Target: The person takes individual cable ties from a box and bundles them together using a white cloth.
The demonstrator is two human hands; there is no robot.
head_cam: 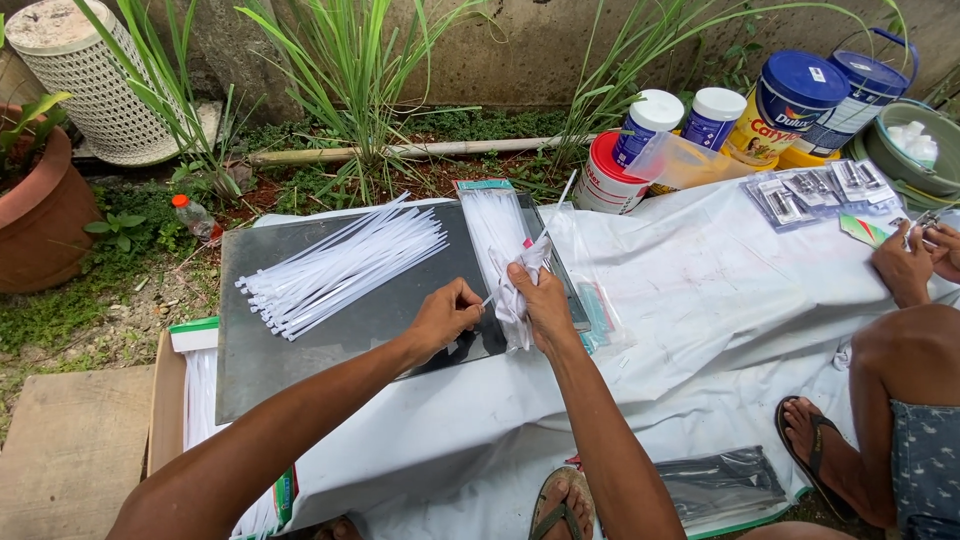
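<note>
My right hand [545, 305] grips the bunched lower end of a clear plastic bag of white cable ties [497, 228] lying on a dark grey board [330, 330]. My left hand [443, 316] pinches the end of a single white cable tie [545, 222] that runs up and to the right out of the bag. A loose pile of white cable ties [340, 266] lies fanned out on the left part of the board.
White sheet [720, 300] covers the ground. Paint cans and jars [720, 125] stand at the back right. Another person's hands [912, 262] and leg are at the right edge, by small packets [810, 195]. Black tie bag [720, 482] lies near my foot. Plants, clay pot [35, 210] behind.
</note>
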